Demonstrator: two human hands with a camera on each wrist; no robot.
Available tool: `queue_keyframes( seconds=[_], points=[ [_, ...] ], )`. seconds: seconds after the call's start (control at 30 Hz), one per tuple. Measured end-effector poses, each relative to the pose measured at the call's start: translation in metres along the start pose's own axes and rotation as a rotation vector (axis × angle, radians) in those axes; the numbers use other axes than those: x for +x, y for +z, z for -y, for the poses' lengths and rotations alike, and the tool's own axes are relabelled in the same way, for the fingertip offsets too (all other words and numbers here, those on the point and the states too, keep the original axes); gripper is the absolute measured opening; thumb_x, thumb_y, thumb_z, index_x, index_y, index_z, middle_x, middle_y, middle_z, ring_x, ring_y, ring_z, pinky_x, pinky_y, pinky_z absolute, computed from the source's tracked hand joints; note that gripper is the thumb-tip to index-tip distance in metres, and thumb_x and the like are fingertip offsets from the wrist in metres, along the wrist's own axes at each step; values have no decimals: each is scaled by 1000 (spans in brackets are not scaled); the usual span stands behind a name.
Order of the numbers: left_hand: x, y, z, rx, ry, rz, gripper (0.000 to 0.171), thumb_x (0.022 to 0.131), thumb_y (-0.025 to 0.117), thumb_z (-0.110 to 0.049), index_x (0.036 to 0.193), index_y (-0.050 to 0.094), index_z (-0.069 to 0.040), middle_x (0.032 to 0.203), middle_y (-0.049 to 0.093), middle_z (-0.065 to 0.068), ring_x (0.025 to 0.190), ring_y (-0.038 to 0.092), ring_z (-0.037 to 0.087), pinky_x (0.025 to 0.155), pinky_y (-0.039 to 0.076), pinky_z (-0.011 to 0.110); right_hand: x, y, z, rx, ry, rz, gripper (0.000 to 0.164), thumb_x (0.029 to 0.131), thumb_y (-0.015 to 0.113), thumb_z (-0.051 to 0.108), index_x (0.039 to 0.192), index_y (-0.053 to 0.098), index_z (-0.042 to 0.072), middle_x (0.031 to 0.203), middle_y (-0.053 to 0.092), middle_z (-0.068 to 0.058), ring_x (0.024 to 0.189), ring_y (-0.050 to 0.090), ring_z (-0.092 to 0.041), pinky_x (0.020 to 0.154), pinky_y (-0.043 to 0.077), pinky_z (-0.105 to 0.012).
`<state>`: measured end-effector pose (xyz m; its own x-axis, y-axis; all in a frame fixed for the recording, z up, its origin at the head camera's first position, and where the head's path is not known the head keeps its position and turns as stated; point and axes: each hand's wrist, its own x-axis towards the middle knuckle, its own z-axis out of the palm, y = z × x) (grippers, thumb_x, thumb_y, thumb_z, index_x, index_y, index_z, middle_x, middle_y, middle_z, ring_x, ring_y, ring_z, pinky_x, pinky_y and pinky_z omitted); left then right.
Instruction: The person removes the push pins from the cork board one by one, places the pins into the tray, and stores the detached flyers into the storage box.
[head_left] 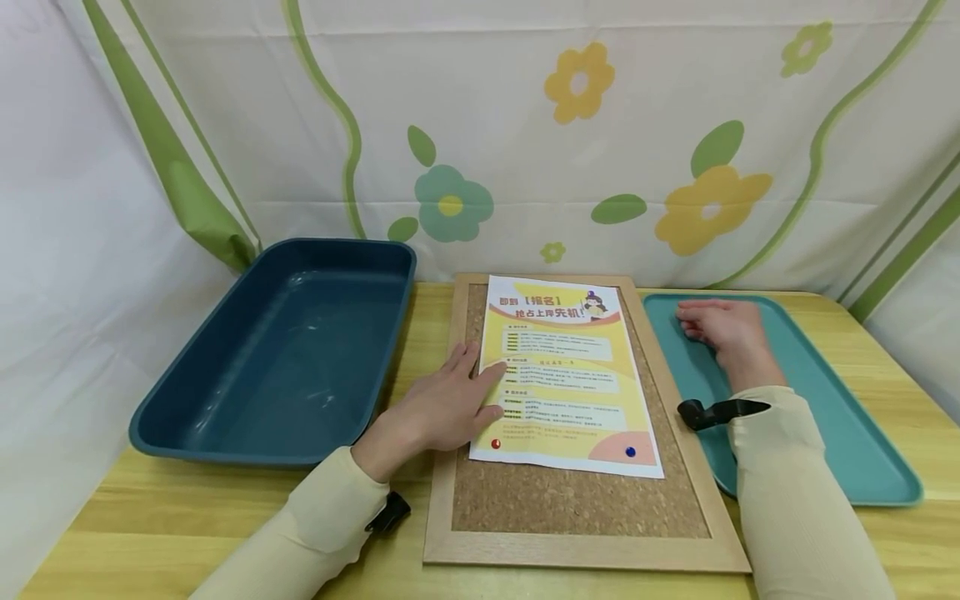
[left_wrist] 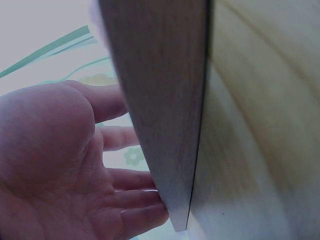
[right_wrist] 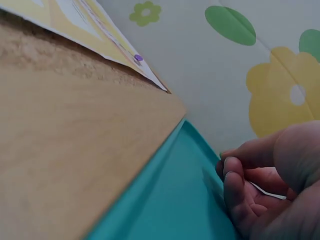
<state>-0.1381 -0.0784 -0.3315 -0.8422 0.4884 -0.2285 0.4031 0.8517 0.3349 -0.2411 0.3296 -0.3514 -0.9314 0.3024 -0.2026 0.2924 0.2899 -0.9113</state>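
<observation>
Your outspread left hand (head_left: 448,407) is overlapping the yellow paper poster's (head_left: 566,383) nine-o'clock edge; your right hand (head_left: 726,329) is curling, grip unclear.

Min. 3 pins (head_left: 630,452), 1 poster (head_left: 562,379), 1 corkbd. (head_left: 577,510), 1 tray (head_left: 817,417), 1 tub (head_left: 277,367), 2 hands (head_left: 450,404)
</observation>
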Motion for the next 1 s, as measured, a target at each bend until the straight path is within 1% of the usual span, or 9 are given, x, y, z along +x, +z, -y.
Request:
queue_keyframes(
  seconds=[0.07, 0.1, 0.2, 0.27, 0.37, 0.47, 0.57, 0.83, 1.0],
  points=[
    [0, 0, 0, 0, -3, 3, 63, 111, 53, -40, 168, 35, -21, 178, 12, 22, 167, 11, 39, 126, 35, 57, 1, 0, -2, -34, -2, -11, 13, 102, 71, 17, 99, 81, 25, 68, 71, 23, 65, 67, 5, 66, 57, -17],
    [-1, 0, 0, -2, -2, 2, 62, 111, 53, -39, 168, 35, -20, 178, 12, 22, 167, 11, 40, 126, 36, 57, 2, 0, -2, -51, -3, -15, 12, 102, 71, 17, 109, 81, 21, 67, 70, 24, 65, 67, 5, 66, 57, -17],
    [-1, 0, 0, -8, 3, 1, 62, 111, 53, -39, 168, 36, -20, 178, 13, 23, 167, 11, 40, 126, 36, 58, 3, 0, -4, -93, -10, -18, 34, 103, 70, 18, 135, 71, 5, 66, 68, 26, 65, 66, 6, 65, 56, -17],
    [-2, 0, 0, -12, 9, -4, 61, 111, 53, -38, 167, 36, -19, 177, 13, 23, 166, 12, 40, 125, 36, 58, 2, 0, -5, -110, -12, -17, 44, 104, 69, 19, 142, 65, -2, 66, 67, 28, 65, 66, 6, 66, 57, -18],
    [-2, -1, 0, -14, 11, -4, 61, 112, 52, -38, 168, 36, -20, 177, 13, 23, 167, 11, 40, 125, 36, 59, 2, 0, -5, -123, -8, -12, 47, 104, 69, 20, 144, 62, -4, 66, 67, 28, 66, 67, 6, 67, 57, -18],
    [-2, -2, 0, -13, 12, -5, 61, 112, 52, -38, 168, 36, -20, 177, 13, 23, 166, 11, 40, 125, 37, 59, 2, 0, -5, -123, 1, -15, 43, 103, 70, 20, 140, 67, 0, 66, 68, 27, 66, 67, 6, 67, 57, -18],
    [-2, -2, 0, -10, 11, -4, 61, 112, 52, -38, 168, 36, -20, 177, 13, 23, 166, 11, 40, 125, 37, 58, 1, 0, -5, -128, 6, -19, 40, 103, 71, 20, 138, 69, 1, 65, 68, 27, 65, 67, 6, 67, 57, -18],
    [-1, -1, -1, -13, 9, 1, 61, 112, 52, -38, 168, 36, -20, 178, 12, 23, 167, 11, 40, 125, 36, 58, -1, 1, -3, -144, 5, -6, 37, 102, 71, 18, 135, 71, 2, 66, 69, 26, 66, 68, 6, 67, 58, -18],
    [-2, -2, -1, -8, 6, 0, 61, 112, 53, -38, 168, 36, -20, 178, 13, 23, 167, 11, 40, 125, 37, 58, -1, 1, -1, -132, 14, 6, 38, 102, 71, 17, 137, 69, 0, 67, 69, 25, 66, 68, 6, 67, 58, -18]
  ],
)
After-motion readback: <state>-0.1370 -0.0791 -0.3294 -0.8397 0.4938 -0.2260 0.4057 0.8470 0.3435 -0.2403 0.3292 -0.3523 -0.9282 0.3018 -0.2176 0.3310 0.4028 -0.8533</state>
